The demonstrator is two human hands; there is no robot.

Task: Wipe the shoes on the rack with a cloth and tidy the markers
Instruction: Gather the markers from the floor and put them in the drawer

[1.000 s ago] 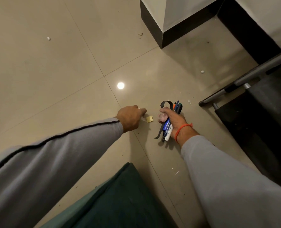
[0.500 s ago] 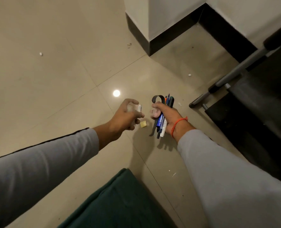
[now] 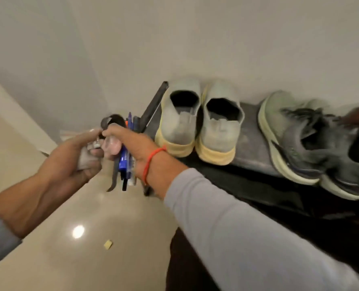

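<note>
Markers [image 3: 124, 162] were gathered in the right hand [image 3: 132, 148]; left hand [image 3: 77, 152] gripped a small pale item; shoes [image 3: 197, 127] awaited wiping.

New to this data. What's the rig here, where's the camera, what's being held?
There is no robot: a person works with two bare hands, and the single camera sits on their head, looking forward and down, so both arms reach in from the bottom of the picture.

The right hand, with a red thread at the wrist, has its grip round a bundle of markers, together with a dark strap and something pale pink. The left hand holds a small whitish object against that bundle; blur hides what it is.

To the right stands the shoe rack, against the wall. On it are a grey pair with yellow soles, heels toward the camera, and darker sneakers beside them. A small yellow scrap lies on the tiled floor.
</note>
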